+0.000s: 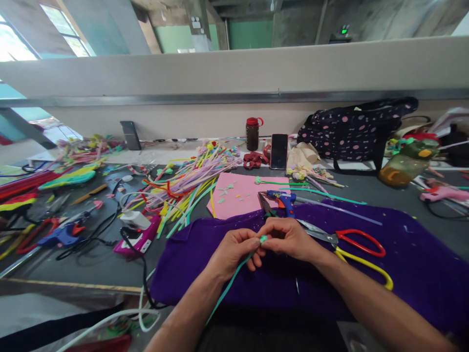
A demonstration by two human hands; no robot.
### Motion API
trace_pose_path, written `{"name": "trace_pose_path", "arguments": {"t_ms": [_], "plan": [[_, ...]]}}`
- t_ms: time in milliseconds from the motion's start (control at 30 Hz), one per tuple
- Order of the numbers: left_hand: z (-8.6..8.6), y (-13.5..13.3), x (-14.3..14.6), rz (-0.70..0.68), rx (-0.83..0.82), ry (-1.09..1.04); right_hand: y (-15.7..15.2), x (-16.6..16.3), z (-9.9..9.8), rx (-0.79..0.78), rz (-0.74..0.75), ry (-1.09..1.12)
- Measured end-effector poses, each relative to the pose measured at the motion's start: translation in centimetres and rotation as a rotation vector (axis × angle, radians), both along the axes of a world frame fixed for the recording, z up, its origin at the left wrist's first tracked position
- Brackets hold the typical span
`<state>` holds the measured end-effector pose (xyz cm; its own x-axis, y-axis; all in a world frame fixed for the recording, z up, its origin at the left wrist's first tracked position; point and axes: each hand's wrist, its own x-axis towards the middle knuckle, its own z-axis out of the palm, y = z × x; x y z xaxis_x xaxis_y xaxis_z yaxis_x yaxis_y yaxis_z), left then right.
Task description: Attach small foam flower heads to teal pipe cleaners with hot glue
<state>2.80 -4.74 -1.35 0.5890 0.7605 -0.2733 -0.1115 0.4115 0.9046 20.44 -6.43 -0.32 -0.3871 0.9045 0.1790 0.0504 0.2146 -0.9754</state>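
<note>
Pinching a small mint-green head of crinkled material (pixel 263 239) between the fingertips, the right hand (pixel 293 239) comes in from 3 o'clock, while at 9 o'clock the left hand (pixel 233 250) has its fingers closed on the thin green fuzzy stem (pixel 232 282) right by that head. The stem trails toward 7 o'clock over the dark purple cloth (pixel 179 274) on the dark grey bench (pixel 88 268). With both hands on it, this piece seems under way but not yet complete. At 12 o'clock, a green stem with a pale green tip (pixel 257 181) on the flat pink sheet (pixel 234 206) looks further along; at 1 o'clock a bare green stem (pixel 328 195) appears still to be worked. The large bundle of lilac, yellow and green stems (pixel 198 182) at 10 to 11 o'clock bears many flower-like tips, suggesting much is done, though they overlap too much to count. The fingers cover most of the mint-green head, so its shape is unclear, and the trailing stem's lower end is lost against the dark area.
</note>
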Motion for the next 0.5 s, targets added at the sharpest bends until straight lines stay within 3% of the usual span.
{"name": "trace_pose_path", "arguments": {"t_ms": [500], "plan": [[-0.57, 0.03, -0.13, 0.003, -0.030, -0.019, -0.18, -0.29, -0.12, 0.017, -0.003, -0.021]]}}
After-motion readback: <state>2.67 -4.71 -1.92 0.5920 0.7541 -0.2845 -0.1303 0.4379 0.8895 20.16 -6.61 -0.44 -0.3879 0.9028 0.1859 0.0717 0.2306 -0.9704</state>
